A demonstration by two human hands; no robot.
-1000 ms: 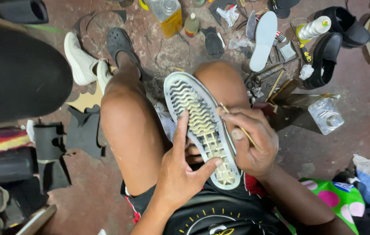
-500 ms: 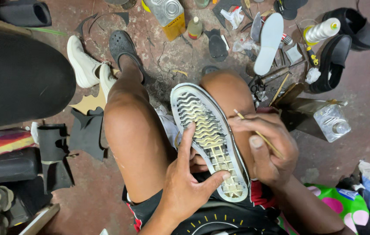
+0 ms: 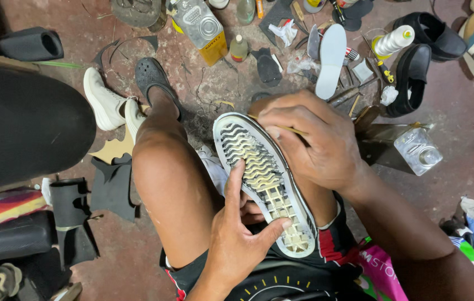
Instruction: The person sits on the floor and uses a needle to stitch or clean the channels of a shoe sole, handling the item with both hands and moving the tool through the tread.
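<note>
Change: a second ago the right hand (image 3: pixel 318 142) sat beside the middle of the sole, by the heel half; it has since travelled up to the toe end, and the thin stick (image 3: pixel 290 129) has gone with it; the left hand (image 3: pixel 242 234) has kept its place at the heel half

Lap: the person sits low over the floor with knees apart; the shoe (image 3: pixel 265 181) lies sole-up across the right thigh, which looks to me like a ready-made bench that keeps the tread facing the eyes

Shoe: its long axis runs from upper left to lower right in the head view; the toe points away from the body toward the cluttered floor, the heel toward the belly; pale wavy tread on the front half, a grid pattern on the heel

Left hand: spread wide, forefinger laid along the sole's left edge, thumb pressed on the heel grid; a steadying clamp, I'd say, rather than a grip

Right hand: curled closed over the toe rim, pinching the stick, whose tip lies at the sole's edge

Floor: a white insole (image 3: pixel 331 53), a yellow can (image 3: pixel 200 25) and a clear jar (image 3: pixel 418 150) lie well apart from the shoe
</note>
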